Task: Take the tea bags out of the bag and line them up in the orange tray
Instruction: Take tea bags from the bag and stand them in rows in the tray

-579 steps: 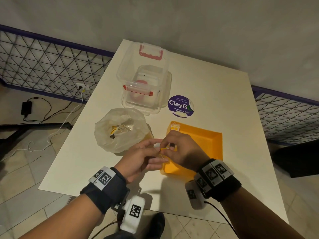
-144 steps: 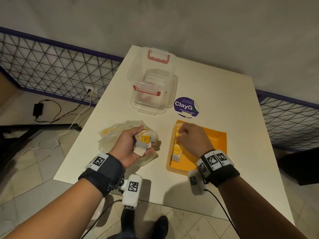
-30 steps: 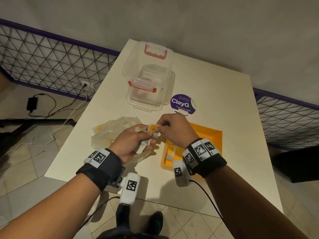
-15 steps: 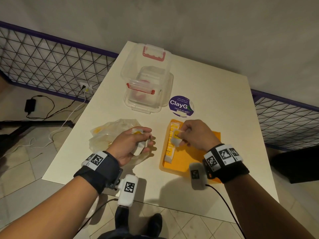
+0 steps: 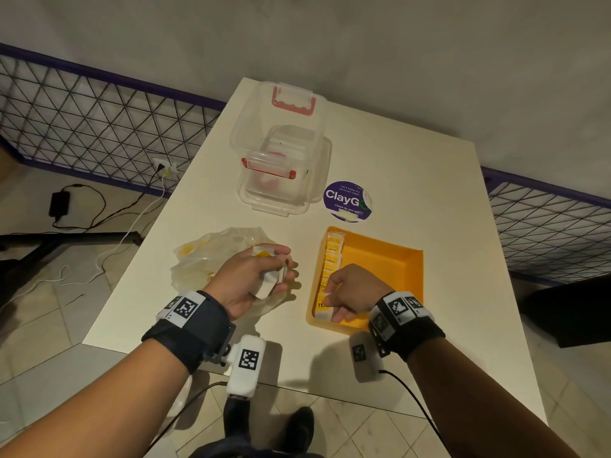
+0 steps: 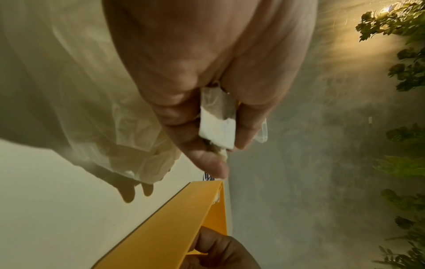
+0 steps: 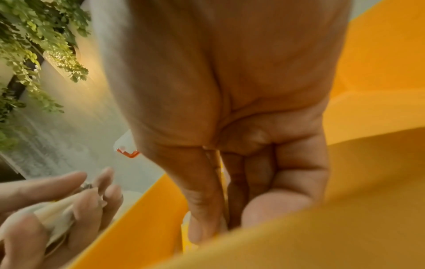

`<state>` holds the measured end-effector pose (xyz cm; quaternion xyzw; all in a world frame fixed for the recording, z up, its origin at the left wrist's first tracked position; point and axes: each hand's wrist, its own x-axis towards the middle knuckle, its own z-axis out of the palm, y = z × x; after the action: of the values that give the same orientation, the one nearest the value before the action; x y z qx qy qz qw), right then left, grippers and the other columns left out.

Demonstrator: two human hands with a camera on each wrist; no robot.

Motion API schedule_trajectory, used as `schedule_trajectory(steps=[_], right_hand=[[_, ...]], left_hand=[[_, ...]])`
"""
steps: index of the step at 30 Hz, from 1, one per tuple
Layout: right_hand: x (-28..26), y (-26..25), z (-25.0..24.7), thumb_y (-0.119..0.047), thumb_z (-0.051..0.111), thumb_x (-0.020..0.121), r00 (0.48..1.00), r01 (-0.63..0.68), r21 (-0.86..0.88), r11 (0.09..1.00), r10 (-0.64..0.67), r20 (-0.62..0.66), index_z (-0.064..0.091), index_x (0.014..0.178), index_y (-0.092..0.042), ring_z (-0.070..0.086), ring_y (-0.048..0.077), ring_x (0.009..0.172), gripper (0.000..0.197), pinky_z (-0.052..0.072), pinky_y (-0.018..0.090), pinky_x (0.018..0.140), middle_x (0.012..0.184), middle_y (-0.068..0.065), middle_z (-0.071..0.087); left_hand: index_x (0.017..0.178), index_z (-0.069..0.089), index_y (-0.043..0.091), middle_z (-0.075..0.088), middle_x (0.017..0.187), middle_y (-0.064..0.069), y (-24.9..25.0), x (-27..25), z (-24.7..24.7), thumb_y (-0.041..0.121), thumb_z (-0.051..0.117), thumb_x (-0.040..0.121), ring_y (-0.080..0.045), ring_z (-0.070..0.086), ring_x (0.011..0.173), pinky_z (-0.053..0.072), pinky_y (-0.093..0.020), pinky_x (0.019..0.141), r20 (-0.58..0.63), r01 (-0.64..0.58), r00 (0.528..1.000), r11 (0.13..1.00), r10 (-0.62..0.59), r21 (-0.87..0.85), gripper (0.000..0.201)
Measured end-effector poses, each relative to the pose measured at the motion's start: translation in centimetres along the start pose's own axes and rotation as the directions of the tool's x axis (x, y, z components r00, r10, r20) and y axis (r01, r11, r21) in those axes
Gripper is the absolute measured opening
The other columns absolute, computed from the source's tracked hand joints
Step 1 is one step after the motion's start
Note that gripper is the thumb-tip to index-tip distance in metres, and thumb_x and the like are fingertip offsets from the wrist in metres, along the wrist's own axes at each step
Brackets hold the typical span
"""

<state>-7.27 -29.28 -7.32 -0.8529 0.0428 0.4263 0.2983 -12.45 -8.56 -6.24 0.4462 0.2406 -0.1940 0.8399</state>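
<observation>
The thin plastic bag [image 5: 211,259] is lying crumpled at the left of the table [image 5: 413,180], under the left hand [image 5: 251,276]; this hand is curling around a small bundle of tea bags [image 5: 269,282], which are looking very light, soft and easy to crush, so I think a gentle pinch at the paper edge is best; at the right, the right hand [image 5: 353,292] is pinching one tea bag [image 5: 325,307] at the near end of the row along the left wall of the orange tray [image 5: 390,259].
</observation>
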Motion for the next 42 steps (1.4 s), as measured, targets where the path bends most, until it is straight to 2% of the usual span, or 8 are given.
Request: schedule_trajectory(steps=[10,15,19,22,26,29,33,42], right_hand=[[0.4,-0.4,0.8,-0.011,0.072,0.086,0.992,-0.031,0.013,0.999,0.032,-0.121,0.057,0.098,-0.009,0.076,0.027,0.067,0.019,0.063,0.041,0.072,0.075,0.016,0.076],[-0.3,-1.1,-0.1,-0.022,0.074,0.084,0.980,-0.001,-0.158,0.987,-0.031,-0.195,0.064,0.097,-0.007,0.075,0.024,0.065,0.023,0.063,0.044,0.073,0.080,0.011,0.076],[-1.2,-2.7,-1.5,-0.023,0.071,0.086,0.894,0.170,-0.250,0.953,-0.256,-0.367,0.063,0.085,-0.011,0.068,0.021,0.078,0.014,0.056,0.036,0.074,0.081,0.003,0.070],[-2.3,-4.1,-1.5,-0.022,0.071,0.088,0.803,0.367,-0.229,0.902,-0.431,-0.411,0.066,0.085,-0.014,0.058,0.003,0.072,0.010,0.042,0.013,0.061,0.081,-0.005,0.067],[-2.6,-5.5,-0.3,-0.016,0.069,0.088,0.737,0.517,-0.209,0.830,-0.556,-0.384,0.069,0.092,-0.017,0.053,-0.005,0.073,0.005,0.038,0.006,0.061,0.091,-0.006,0.066],[-1.9,-5.9,0.7,-0.020,0.071,0.087,0.737,0.538,-0.209,0.817,-0.576,-0.353,0.069,0.102,-0.021,0.053,-0.001,0.078,0.015,0.038,0.012,0.068,0.100,-0.002,0.064],[-1.6,-6.2,1.7,-0.011,0.068,0.087,0.724,0.583,-0.240,0.776,-0.630,-0.279,0.067,0.112,-0.023,0.050,-0.006,0.078,0.028,0.038,0.001,0.068,0.108,-0.001,0.057],[-1.9,-6.2,1.4,-0.004,0.058,0.091,0.705,0.620,-0.463,0.633,-0.709,-0.027,0.068,0.121,-0.034,0.057,0.014,0.092,0.043,0.050,0.033,0.078,0.110,-0.006,0.048]], left_hand=[[0.125,0.057,0.003,0.063,0.096,-0.017,-0.1,0.1,-0.2,0.006,0.058,0.094,-0.023,0.065,0.073,0.054,-0.028,0.053,0.007,0.024,1.000,0.998,-0.023,-0.054,0.031],[0.115,0.062,0.005,0.064,0.097,-0.015,0.1,0.4,-0.5,0.026,0.057,0.096,-0.028,0.066,0.083,0.058,-0.030,0.057,0.084,0.108,0.992,0.987,-0.098,-0.122,0.029],[0.113,0.064,0.002,0.066,0.098,-0.019,0.1,0.8,-0.6,0.049,0.054,0.093,-0.033,0.065,0.084,0.058,-0.035,0.058,0.125,0.146,0.984,0.979,-0.129,-0.143,0.053],[0.117,0.064,0.001,0.066,0.101,-0.021,0.0,1.0,-0.4,0.055,0.046,0.094,-0.033,0.067,0.079,0.058,-0.035,0.056,0.154,0.158,0.979,0.978,-0.137,-0.134,0.061],[0.124,0.064,0.000,0.063,0.106,-0.022,-0.4,1.1,0.0,0.059,0.046,0.092,-0.033,0.064,0.083,0.058,-0.035,0.053,0.149,0.187,0.974,0.978,-0.172,-0.094,0.070],[0.109,0.068,0.004,0.064,0.100,-0.021,-0.5,1.0,0.1,0.061,0.046,0.093,-0.036,0.065,0.083,0.058,-0.036,0.053,0.140,0.204,0.971,0.977,-0.194,-0.066,0.063],[0.119,0.065,0.009,0.066,0.103,-0.019,-0.5,0.8,0.0,0.065,0.041,0.094,-0.038,0.066,0.081,0.057,-0.037,0.052,0.137,0.195,0.973,0.980,-0.187,-0.047,0.067],[0.103,0.071,0.008,0.068,0.092,-0.020,-0.1,0.4,0.2,0.069,0.031,0.094,-0.036,0.067,0.066,0.052,-0.032,0.047,0.162,0.219,0.963,0.976,-0.215,-0.009,0.074]])
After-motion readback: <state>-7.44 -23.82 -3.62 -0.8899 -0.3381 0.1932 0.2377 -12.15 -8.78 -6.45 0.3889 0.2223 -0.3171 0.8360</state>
